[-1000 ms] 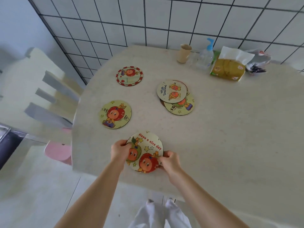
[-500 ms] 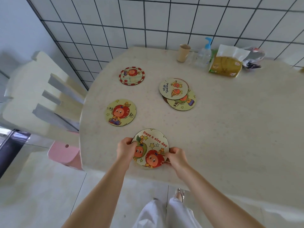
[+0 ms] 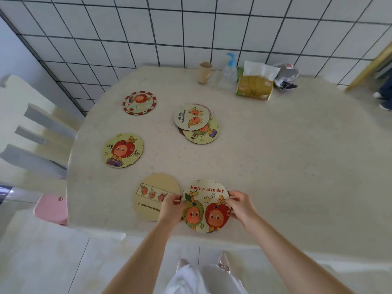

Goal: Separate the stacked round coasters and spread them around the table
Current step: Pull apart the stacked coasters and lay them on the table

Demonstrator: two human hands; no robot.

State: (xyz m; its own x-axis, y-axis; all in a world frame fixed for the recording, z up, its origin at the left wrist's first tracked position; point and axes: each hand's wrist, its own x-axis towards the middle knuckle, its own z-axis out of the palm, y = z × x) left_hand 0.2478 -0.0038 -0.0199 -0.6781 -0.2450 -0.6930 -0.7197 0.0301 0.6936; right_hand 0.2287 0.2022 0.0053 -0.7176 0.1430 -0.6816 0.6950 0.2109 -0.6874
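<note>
We pinched the "nice day" coaster (image 3: 206,206) between left hand (image 3: 172,209) and right hand (image 3: 240,207) at the table's (image 3: 275,166) near edge, best slid flat, clear of the tan coaster (image 3: 153,194) beside it.

Both hands (image 3: 206,209) grip "Have a nice day" coaster (image 3: 205,205); tan coaster (image 3: 156,195) beside.

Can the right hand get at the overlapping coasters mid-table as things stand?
Probably not yet: the right hand is gripping the "Have a nice day" coaster together with the left hand. The table between it and the overlapping coasters is bare.
</note>
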